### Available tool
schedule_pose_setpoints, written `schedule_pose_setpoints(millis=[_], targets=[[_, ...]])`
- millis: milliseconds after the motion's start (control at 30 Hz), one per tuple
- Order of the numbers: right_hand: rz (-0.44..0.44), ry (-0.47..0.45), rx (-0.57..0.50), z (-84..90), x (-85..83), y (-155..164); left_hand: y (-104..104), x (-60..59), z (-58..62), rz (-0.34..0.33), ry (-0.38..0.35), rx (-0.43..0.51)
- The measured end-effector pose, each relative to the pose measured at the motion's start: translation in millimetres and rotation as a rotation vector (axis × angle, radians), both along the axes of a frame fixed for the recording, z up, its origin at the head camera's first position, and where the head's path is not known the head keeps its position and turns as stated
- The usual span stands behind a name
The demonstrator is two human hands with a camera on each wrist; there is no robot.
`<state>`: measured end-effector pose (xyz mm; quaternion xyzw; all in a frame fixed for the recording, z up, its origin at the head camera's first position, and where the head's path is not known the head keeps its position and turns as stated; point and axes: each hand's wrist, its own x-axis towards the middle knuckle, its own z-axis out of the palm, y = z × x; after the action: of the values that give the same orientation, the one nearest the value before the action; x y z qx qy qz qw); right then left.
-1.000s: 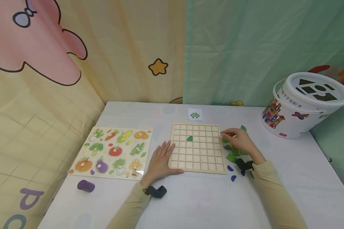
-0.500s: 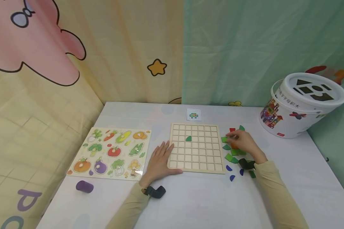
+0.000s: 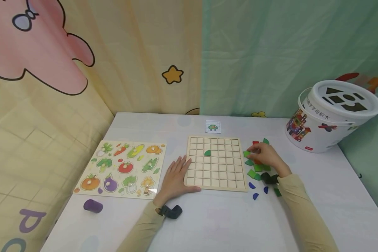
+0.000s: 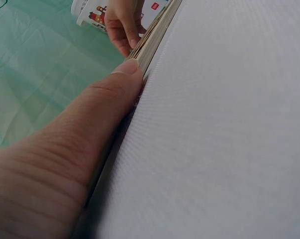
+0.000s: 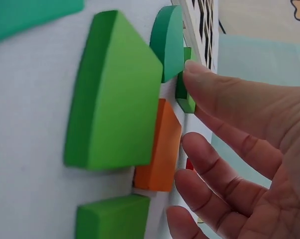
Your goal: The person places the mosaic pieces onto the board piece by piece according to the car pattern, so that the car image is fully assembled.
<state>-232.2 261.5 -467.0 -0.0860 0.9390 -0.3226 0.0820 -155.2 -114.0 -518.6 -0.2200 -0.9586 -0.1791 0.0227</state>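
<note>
A person's left hand (image 3: 176, 176) stays flat on the white bench (image 3: 220, 220), fingers straight and its thumb pressed along the near edge of the wooden grid board (image 3: 215, 162), just as a second ago. The right hand (image 3: 266, 157) has drawn back slightly from the board's right edge and now hovers over the loose coloured blocks (image 3: 255, 171) scattered beside the board; its grip is spread, with one fingertip (image 5: 192, 69) touching a small green block (image 5: 182, 94) that lies just ahead of the fingers. An orange block (image 5: 159, 144) and larger green pieces lie under the palm. One green quarter-round piece (image 3: 208, 152) sits in a cell of the board, to the left of the right hand, unchanged since the earlier frames.
</note>
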Motion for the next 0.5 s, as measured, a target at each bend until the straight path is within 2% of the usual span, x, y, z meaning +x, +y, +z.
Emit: schedule_pose_setpoints(millis=[500], targets=[[0.0, 0.038, 0.003, -0.5, -0.8, -1.7, -0.3, 0.7, 1.4, -0.013, 0.012, 0.031]])
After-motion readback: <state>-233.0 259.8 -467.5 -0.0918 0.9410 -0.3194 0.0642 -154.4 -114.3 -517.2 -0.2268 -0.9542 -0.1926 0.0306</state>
